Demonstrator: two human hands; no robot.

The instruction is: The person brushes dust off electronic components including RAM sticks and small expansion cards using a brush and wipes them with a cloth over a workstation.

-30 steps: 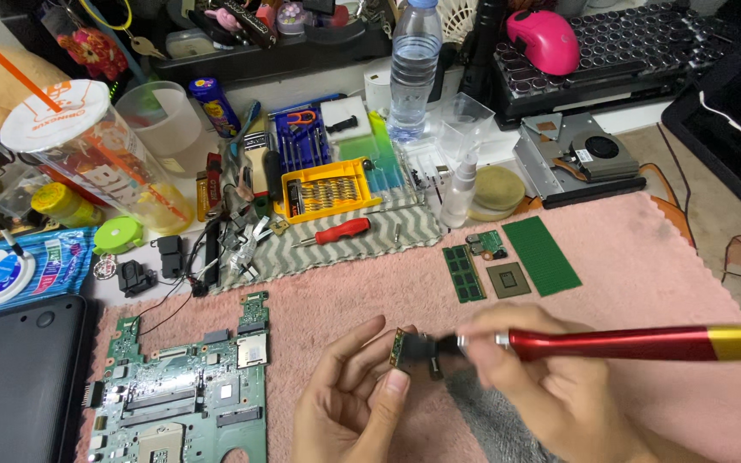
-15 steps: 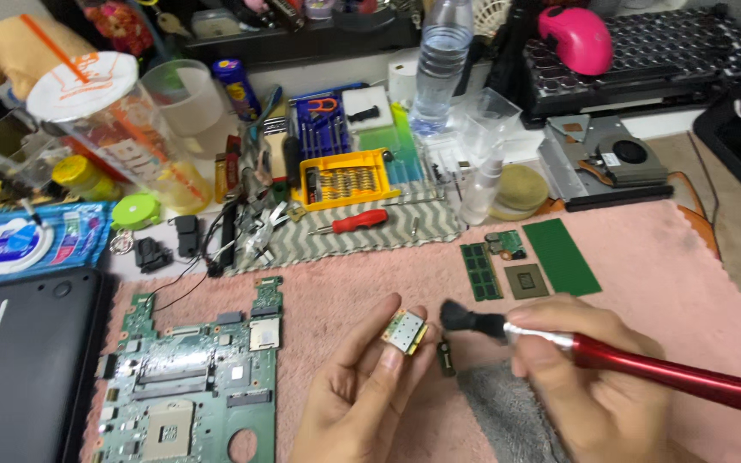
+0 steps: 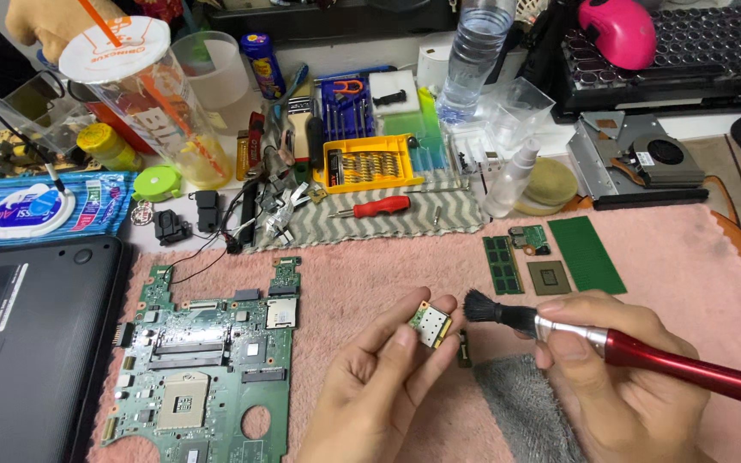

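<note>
My left hand (image 3: 379, 390) pinches a small square circuit card (image 3: 430, 325) between thumb and fingers, held up over the pink cloth (image 3: 362, 274). My right hand (image 3: 619, 386) grips a red-handled brush (image 3: 645, 356), whose black bristles (image 3: 495, 310) sit just right of the card, barely apart from it. A tiny dark component (image 3: 464, 350) lies on the cloth under the bristles. A grey cloth (image 3: 525, 411) lies below my right hand.
A green laptop motherboard (image 3: 207, 360) lies left on the cloth, a black laptop base (image 3: 19, 343) beside it. Memory sticks, a chip and a green board (image 3: 589, 253) lie upper right. Behind are a screwdriver bit set (image 3: 366, 163), red screwdriver (image 3: 383, 207), water bottle (image 3: 473, 60), plastic cup (image 3: 139, 94), cooling fan (image 3: 645, 163).
The brush bristles have drawn away from the card to its right. My left hand has tilted the card up so its face shows. The view has shifted slightly.
</note>
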